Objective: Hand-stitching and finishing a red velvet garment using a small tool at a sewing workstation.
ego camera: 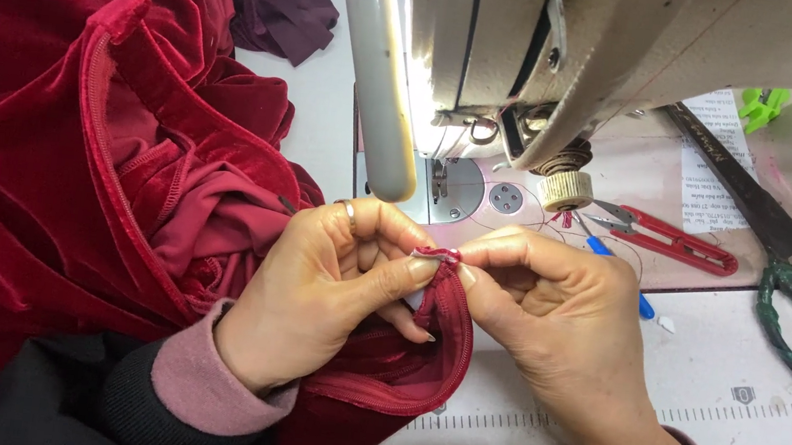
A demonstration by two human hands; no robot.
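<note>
Centrally, a folded edge of the red velvet garment is pinched between thumb and forefinger of the left hand and the right hand, both closed on the fabric in front of the sewing machine. Toward the table's right edge are laid red thread snips and green-handled shears. A blue pen is partly hidden behind the right hand.

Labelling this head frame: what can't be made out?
- Folded tip of red velvet fabric: covered by fingers of left hand and right hand.
- Needle: lost in lamp glare under sewing machine.
- Large scissors: handles cut off by the right edge.
</note>
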